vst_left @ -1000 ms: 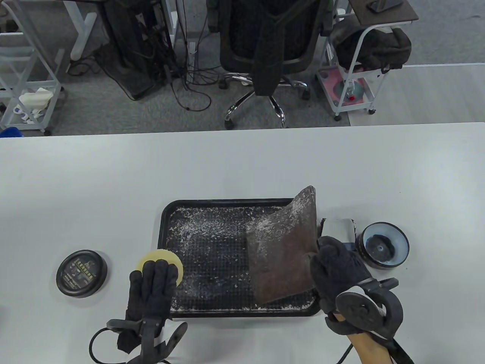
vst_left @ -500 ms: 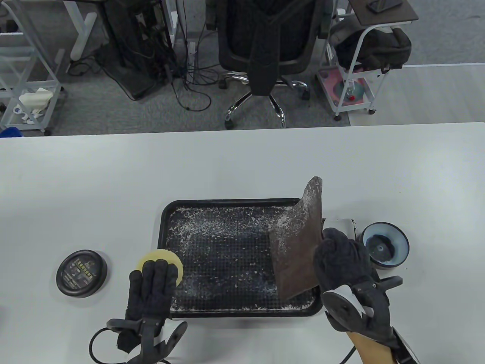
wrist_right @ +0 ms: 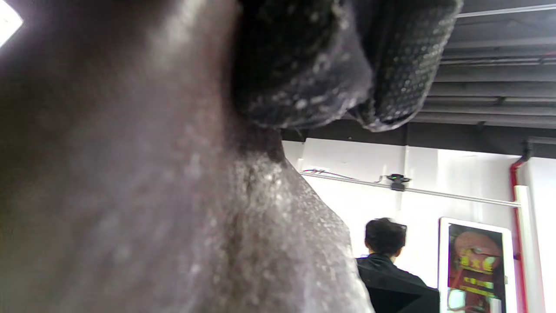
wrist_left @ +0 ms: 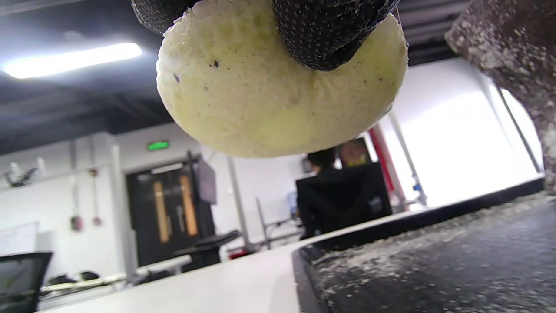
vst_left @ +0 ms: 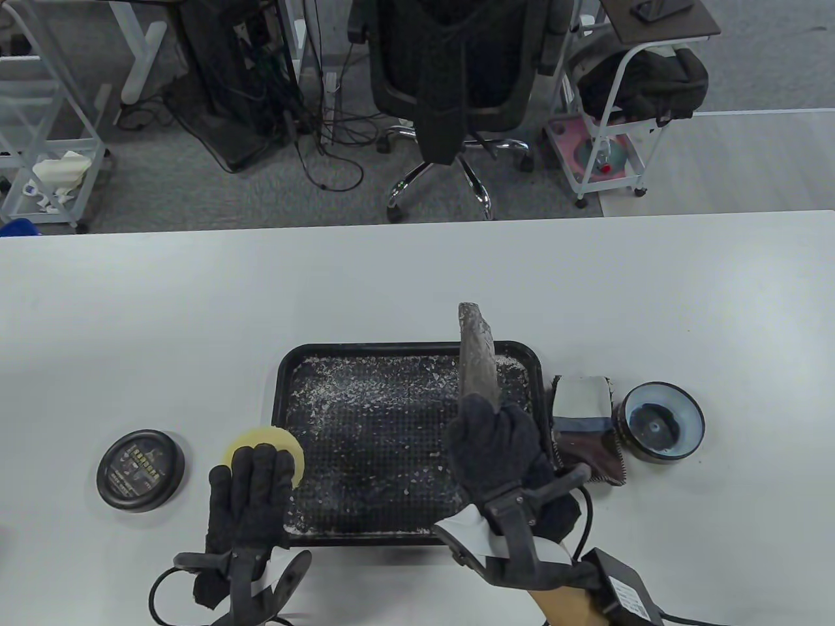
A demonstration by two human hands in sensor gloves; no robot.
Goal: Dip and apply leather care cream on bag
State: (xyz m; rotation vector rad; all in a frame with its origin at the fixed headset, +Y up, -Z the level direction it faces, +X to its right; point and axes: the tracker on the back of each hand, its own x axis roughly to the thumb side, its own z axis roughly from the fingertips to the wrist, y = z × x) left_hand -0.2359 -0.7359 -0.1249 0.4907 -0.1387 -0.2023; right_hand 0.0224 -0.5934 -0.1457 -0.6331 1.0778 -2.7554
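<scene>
My right hand [vst_left: 496, 443] grips a brown leather piece [vst_left: 477, 358], speckled with white flakes, and holds it nearly on edge above the right part of the black tray [vst_left: 282, 385]. The leather fills the right wrist view [wrist_right: 152, 195] under my gloved fingers [wrist_right: 304, 65]. My left hand [vst_left: 251, 495] holds a round yellow sponge pad [vst_left: 267, 443] at the tray's front left corner; the pad fills the top of the left wrist view [wrist_left: 278, 100]. The open cream tin [vst_left: 662, 422] stands right of the tray.
The tin's black lid [vst_left: 140, 469] lies on the table at the left. Leather swatches [vst_left: 584, 424] lie between the tray and the cream tin. White crumbs cover the tray's floor. A black power adapter [vst_left: 620, 587] and cable trail by my right wrist.
My right hand lifted the leather piece off the tray's right side, turned it on edge and moved left. The swatches beneath came into view. My left hand with the sponge shifted slightly left.
</scene>
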